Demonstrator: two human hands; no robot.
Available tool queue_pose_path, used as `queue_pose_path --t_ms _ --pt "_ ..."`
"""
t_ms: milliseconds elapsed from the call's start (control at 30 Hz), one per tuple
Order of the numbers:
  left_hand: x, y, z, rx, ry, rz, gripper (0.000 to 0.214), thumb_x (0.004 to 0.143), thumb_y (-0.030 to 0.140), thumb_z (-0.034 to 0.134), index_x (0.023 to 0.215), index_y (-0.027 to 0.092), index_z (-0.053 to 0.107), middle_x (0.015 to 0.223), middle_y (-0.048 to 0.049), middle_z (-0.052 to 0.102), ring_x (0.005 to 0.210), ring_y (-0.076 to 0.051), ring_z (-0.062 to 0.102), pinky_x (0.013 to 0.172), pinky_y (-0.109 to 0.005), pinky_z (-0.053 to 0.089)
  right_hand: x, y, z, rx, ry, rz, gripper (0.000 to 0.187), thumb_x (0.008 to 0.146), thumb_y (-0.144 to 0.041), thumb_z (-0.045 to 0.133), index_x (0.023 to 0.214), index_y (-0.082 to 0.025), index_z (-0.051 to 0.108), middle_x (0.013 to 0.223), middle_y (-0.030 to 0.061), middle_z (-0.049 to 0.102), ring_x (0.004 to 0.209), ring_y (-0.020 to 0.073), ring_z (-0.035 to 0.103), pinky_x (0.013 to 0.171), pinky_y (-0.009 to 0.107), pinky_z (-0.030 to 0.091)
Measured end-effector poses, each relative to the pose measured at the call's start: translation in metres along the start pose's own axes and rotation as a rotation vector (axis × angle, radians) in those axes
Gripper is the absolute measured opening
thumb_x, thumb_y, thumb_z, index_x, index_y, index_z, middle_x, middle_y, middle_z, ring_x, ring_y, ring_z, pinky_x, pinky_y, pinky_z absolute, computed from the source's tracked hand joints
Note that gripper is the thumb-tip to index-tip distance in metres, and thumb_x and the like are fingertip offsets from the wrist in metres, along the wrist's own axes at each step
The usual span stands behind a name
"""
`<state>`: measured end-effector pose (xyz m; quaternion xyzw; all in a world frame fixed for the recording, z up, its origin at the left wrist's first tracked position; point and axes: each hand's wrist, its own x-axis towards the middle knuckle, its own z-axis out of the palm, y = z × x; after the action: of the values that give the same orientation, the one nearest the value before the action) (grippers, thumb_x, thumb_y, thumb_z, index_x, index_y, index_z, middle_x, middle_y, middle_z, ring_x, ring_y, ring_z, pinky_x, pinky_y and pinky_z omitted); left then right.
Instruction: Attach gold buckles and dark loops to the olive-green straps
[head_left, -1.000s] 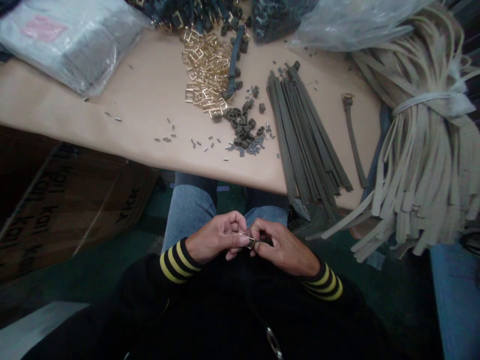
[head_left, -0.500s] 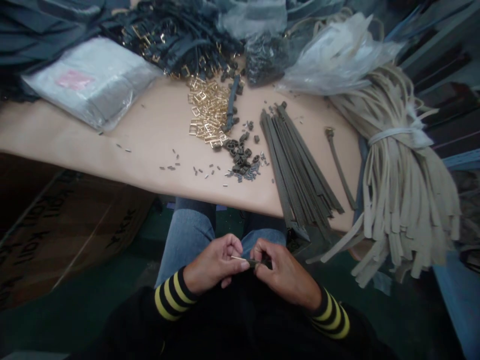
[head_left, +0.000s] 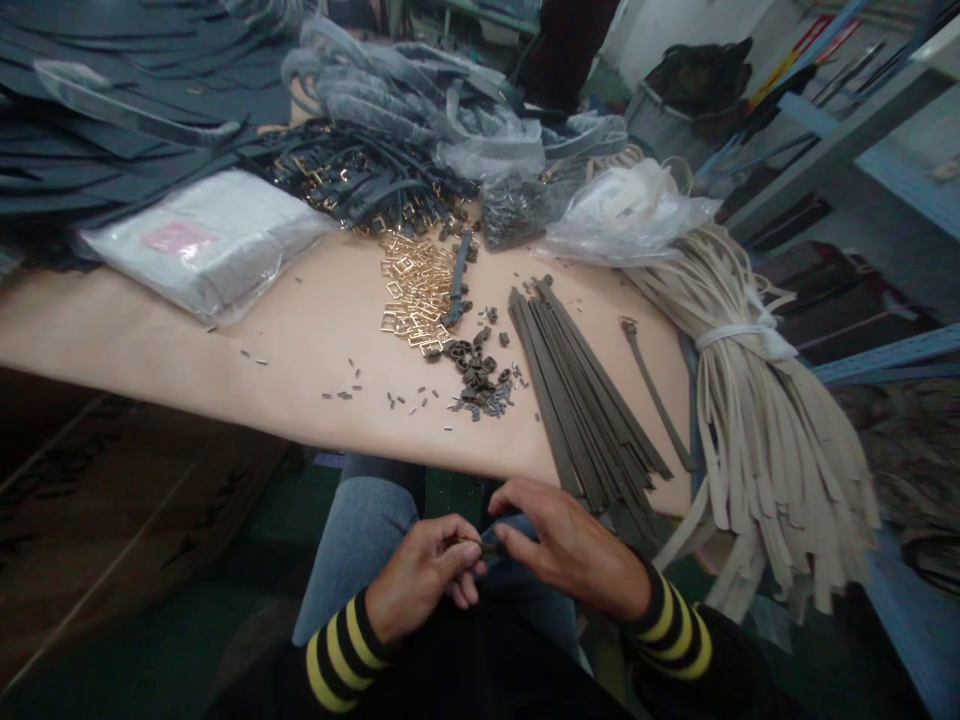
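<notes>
Over my lap, my left hand [head_left: 431, 575] pinches a small dark olive strap [head_left: 490, 549] between thumb and fingers. A thin gold-coloured metal edge shows at the pinch, but most of the piece is hidden. My right hand [head_left: 566, 545] is at the strap's other end, index finger raised away from the thumb. The thumb is close to the strap; whether it touches cannot be told. On the table ahead lie gold buckles [head_left: 416, 295], dark strap loops [head_left: 476, 365], small metal clips [head_left: 491, 400] and a bundle of olive straps [head_left: 585, 390].
A single strap with a buckle [head_left: 656, 390] lies right of the bundle. Tied beige straps [head_left: 772, 440] hang over the table's right edge. A plastic-wrapped packet [head_left: 210, 240] is at left, dark buckled straps [head_left: 360, 180] behind. A cardboard box [head_left: 135, 540] stands below left.
The camera view has tilted up, showing more of the room behind the table. My right hand's index finger has lifted from the strap, and its fingers have spread. My left hand keeps its pinch.
</notes>
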<state>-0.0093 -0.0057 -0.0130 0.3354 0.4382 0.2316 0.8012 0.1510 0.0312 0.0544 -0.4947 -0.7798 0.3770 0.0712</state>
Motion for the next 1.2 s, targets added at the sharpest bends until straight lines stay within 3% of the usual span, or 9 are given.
queue_pose_path --t_ms 133,167,300,400,633,900,1200 --pt "0.007 -0.01 -0.003 -0.075 -0.021 -0.017 0.039 0.06 0.049 0.06 0.064 0.012 0.049 0.048 0.0027 0.052 0.037 -0.005 0.045 0.038 -0.017 0.035 0.044 0.02 -0.035 -0.175 0.358 -0.022 0.017 0.075 -0.009 0.045 0.086 -0.013 0.058 0.084 0.0072 0.06 0.076 0.0149 0.055 0.073 0.025 0.041" --pt "0.008 -0.013 -0.004 -0.092 -0.02 -0.018 0.039 0.06 0.049 0.061 0.063 0.012 0.049 0.047 0.0029 0.051 0.036 -0.005 0.044 0.038 -0.017 0.034 0.056 0.026 -0.041 -0.246 0.39 -0.031 0.017 0.075 -0.008 0.045 0.086 -0.012 0.058 0.084 0.0078 0.06 0.077 0.0155 0.055 0.074 0.026 0.041" --pt "0.012 -0.022 -0.008 -0.148 -0.027 -0.022 0.038 0.061 0.047 0.062 0.062 0.012 0.05 0.044 0.0037 0.05 0.034 -0.004 0.041 0.036 -0.016 0.03 0.095 0.038 -0.05 -0.451 0.293 -0.07 0.019 0.076 -0.007 0.043 0.079 -0.013 0.061 0.084 0.0083 0.058 0.081 0.0162 0.055 0.074 0.024 0.04" --pt "0.013 -0.022 -0.01 -0.196 -0.016 -0.029 0.037 0.06 0.045 0.063 0.062 0.012 0.05 0.046 0.004 0.05 0.034 -0.003 0.041 0.035 -0.016 0.029 0.108 0.037 -0.049 -0.546 0.218 -0.051 0.019 0.077 -0.008 0.043 0.08 -0.013 0.061 0.084 0.0088 0.058 0.082 0.0167 0.055 0.072 0.023 0.04" --pt "0.015 -0.019 -0.012 -0.255 0.019 -0.036 0.033 0.061 0.041 0.065 0.063 0.012 0.049 0.047 0.0044 0.05 0.035 -0.003 0.041 0.035 -0.015 0.029 0.108 0.036 -0.05 -0.628 0.229 0.11 0.01 0.074 -0.017 0.052 0.078 -0.011 0.058 0.078 0.0097 0.059 0.075 0.0191 0.055 0.067 0.026 0.04" --pt "0.014 -0.019 -0.009 -0.254 0.018 -0.032 0.031 0.063 0.039 0.064 0.063 0.012 0.049 0.047 0.0047 0.05 0.035 -0.002 0.041 0.036 -0.015 0.029 0.104 0.036 -0.051 -0.609 0.187 0.108 0.012 0.073 -0.016 0.052 0.071 -0.011 0.063 0.076 0.0105 0.06 0.075 0.0188 0.056 0.067 0.025 0.04" --pt "0.008 -0.021 -0.002 -0.211 0.067 0.024 0.033 0.062 0.041 0.063 0.061 0.012 0.048 0.044 0.0047 0.049 0.034 -0.002 0.041 0.035 -0.014 0.029 0.089 0.027 -0.041 -0.52 0.332 0.12 0.013 0.074 -0.016 0.049 0.07 -0.012 0.062 0.078 0.0103 0.059 0.075 0.0195 0.055 0.066 0.028 0.04"
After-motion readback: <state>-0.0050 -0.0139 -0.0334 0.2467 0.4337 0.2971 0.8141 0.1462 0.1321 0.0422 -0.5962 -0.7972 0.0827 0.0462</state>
